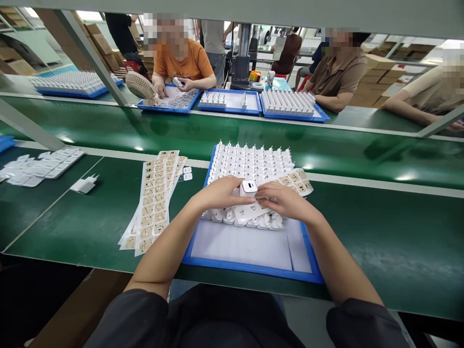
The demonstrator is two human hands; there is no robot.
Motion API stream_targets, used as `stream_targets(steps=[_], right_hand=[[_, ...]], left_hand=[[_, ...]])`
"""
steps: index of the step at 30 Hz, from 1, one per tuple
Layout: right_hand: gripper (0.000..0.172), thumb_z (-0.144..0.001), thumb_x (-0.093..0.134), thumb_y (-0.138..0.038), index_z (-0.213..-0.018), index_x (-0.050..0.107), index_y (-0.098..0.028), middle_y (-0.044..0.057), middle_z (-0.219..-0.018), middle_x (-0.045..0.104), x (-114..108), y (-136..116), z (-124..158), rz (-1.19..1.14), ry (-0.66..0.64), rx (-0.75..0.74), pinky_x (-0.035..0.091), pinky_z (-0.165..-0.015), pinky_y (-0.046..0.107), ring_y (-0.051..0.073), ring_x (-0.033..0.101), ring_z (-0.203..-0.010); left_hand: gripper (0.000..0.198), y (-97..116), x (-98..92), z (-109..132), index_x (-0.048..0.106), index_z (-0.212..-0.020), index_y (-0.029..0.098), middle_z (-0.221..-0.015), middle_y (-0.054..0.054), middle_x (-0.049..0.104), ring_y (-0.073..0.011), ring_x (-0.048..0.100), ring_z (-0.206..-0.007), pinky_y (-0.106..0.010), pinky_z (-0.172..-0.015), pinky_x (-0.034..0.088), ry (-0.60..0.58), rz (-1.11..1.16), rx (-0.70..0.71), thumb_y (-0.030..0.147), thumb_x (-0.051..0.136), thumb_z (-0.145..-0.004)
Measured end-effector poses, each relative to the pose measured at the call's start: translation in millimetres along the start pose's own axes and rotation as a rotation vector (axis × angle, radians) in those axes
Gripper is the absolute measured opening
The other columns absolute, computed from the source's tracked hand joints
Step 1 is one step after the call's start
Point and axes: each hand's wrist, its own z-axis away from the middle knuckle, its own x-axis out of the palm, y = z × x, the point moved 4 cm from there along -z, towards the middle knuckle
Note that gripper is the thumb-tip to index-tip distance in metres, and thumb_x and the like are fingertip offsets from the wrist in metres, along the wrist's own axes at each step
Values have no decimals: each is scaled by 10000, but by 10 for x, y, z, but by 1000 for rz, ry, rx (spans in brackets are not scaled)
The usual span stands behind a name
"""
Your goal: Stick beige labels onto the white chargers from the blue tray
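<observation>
Between thumb and fingers my left hand (226,192) holds a white charger (248,187), its face with a dark port slot turned up. My right hand (281,199) touches the charger's right side, fingers bent together; whether it pinches anything small is hidden. Beneath both hands a sticker sheet (299,181) lies tilted across rows of white plug chargers (250,159). Those chargers stand prongs up in a blue-rimmed tray (250,271), whose near part shows a white liner. More sticker sheets (154,198) lie fanned out left of the tray, beside two small loose labels (187,173).
A single charger (85,184) lies on the green table at the left, near a pile of white pieces (39,166). Beyond the green belt (174,133), people sit behind blue trays of chargers (290,103). Slanted metal posts (90,53) stand at both sides.
</observation>
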Motion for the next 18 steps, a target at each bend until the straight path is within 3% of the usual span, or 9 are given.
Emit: stream_targets(steps=[6,13,18], right_hand=[[194,-996,549,-268,-1040,734,-229,92,-1157,744,2,26,0,-15,17,-17,548,-974,438,260,682,-1112],[197,-998,543,-254,-1002,737,-223,106,-1143,730,1,9,-6,3,20,-62,546,-958,444,270,674,-1101],[164,-993,549,-220,-956,708,-232,108,-1080,725,4,8,-2,54,72,-85,570,-845,398,256,687,-1014]], left_hand=[[561,17,41,-35,648,-934,191,-916,-67,705,-246,642,-853,-307,-727,449,-103,60,32,738,561,-845],[546,-9,88,-92,672,-919,185,-915,-66,709,-239,644,-863,-294,-736,435,-86,72,82,715,548,-875],[546,12,119,-128,687,-936,188,-915,-62,721,-233,653,-863,-292,-735,430,-123,90,146,714,547,-889]])
